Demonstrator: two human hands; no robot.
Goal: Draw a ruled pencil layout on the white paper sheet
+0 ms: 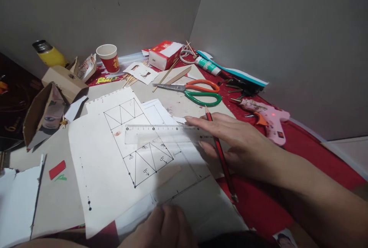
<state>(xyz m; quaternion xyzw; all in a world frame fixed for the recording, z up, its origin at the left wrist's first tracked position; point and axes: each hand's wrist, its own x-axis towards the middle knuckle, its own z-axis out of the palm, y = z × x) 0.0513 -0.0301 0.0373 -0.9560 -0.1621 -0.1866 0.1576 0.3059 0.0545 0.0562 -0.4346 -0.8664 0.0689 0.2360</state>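
Right hand gripped pencil, fingertips pinning ruler at frame centre. Ruler ran left-right; pencil pointed lower right. Left hand lay curled on paper, holding nothing.

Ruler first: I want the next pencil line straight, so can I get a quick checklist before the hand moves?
1. Ruler flat on the drawing sheet: ok.
2. Right hand pressing the ruler's end: ok.
3. Pencil in the right hand: ok, but its tip is off the paper.
4. Left hand steadying the sheet's near edge: ok.
5. Scissors away from the ruler: ok.
6. Ruler edge aligned with a drawn line: cannot tell.
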